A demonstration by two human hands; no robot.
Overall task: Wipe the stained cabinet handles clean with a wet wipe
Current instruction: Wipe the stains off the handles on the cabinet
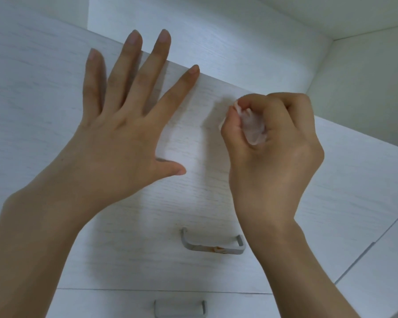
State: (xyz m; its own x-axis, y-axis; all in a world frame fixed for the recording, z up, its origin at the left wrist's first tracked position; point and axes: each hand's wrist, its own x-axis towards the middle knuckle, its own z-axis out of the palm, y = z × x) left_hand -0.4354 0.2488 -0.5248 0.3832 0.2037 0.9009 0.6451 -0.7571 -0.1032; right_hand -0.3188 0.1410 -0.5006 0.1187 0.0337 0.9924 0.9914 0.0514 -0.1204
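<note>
Right hand point(271, 143) pinched crumpled white wet wipe point(253, 127); left hand point(115, 134) spread flat on drawer. Orange-stained grey metal handle point(213, 245) unwiped; grip must drop there.

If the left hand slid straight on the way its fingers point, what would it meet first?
Probably nothing on the drawer front itself. The left hand lies open with fingers pointing toward the front's top edge, the middle fingertips already past it. Beyond is the white recess wall, though depth there is unclear.
</note>
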